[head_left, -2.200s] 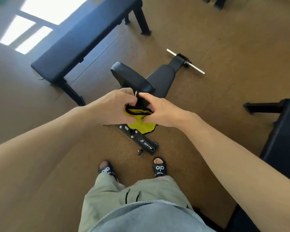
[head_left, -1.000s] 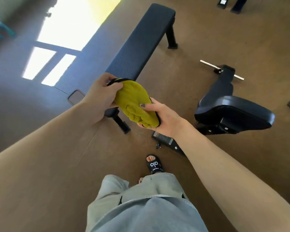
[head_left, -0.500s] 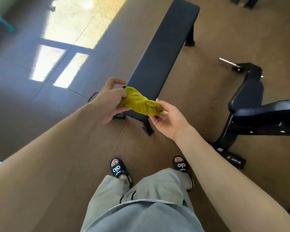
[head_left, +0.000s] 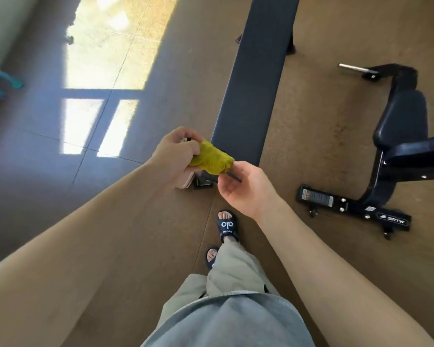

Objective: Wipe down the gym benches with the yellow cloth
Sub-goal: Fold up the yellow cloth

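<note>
Left hand (head_left: 176,156) grips the bunched, nubbly yellow cloth (head_left: 212,160); right hand (head_left: 246,189) pinches its end above the long padded bench (head_left: 256,78).

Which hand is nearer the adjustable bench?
Right. The right hand hangs beside the adjustable bench; the left hand is further away, across the yellow cloth.
</note>
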{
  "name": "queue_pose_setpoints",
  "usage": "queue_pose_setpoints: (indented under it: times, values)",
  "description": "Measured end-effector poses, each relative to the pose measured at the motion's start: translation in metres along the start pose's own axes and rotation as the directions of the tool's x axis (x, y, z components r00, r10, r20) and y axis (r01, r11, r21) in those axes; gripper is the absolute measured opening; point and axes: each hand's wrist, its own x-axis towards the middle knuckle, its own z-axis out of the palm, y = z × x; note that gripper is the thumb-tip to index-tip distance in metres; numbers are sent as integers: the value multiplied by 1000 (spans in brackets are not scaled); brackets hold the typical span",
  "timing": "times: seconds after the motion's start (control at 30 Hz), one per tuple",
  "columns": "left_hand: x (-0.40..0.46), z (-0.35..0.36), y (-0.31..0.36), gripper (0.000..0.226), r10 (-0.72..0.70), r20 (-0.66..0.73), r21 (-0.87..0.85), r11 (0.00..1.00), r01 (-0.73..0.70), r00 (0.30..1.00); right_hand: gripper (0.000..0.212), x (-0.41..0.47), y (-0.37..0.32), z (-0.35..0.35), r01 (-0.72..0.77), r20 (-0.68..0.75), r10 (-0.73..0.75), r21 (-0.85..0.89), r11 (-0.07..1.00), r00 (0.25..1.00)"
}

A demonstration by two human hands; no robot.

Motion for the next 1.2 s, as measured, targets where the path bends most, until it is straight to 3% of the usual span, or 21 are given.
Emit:
queue_pose_setpoints:
  times: [0.13, 0.23, 0.37, 0.5, 0.6, 0.7, 0.83, 1.03, 1.2]
  values:
    - [23, -27, 20, 24, -23, -21, 115, 993, 25, 1000, 25, 26, -1, 22, -48, 88, 51, -30, 998, 995]
    - [42, -42, 31, 23, -6, 9, 147, 989, 5, 1000, 24, 44, -1, 43, -54, 53, 63, -169, 984, 997]
    - [72, -64, 33, 18, 4, 25, 198, 980, -9, 1000, 10, 62, 3, 72, 110, -42, -144, -446, 888, 989]
    - [105, -97, 26, 21, -6, 58, 288, 957, -11, 998, 15, 83, 12, 99, 318, -27, -425, -620, 717, 905]
    - [135, -127, 13, 20, -3, 83, 324, 946, -24, 997, 25, 103, 36, 125, 341, -22, -484, -682, 647, 875]
    - [167, -162, -7, 22, -28, 122, 332, 943, -15, 992, 37, 134, 70, 143, 300, -108, -433, -573, 763, 895]
    - [209, -207, -42, 16, -117, 205, 333, 942, 43, 972, 43, 190, 126, 154, 157, -162, -217, -318, 935, 963]
    - [284, -242, -122, 19, -139, 167, 356, 932, 72, 976, 39, 284, 189, 139, 167, -331, -177, -58, 984, 927]
    - [362, -241, -217, 4, -18, 257, 527, 841, -125, 966, 40, 382, 201, 83, 168, -411, -153, 0, 986, 899]
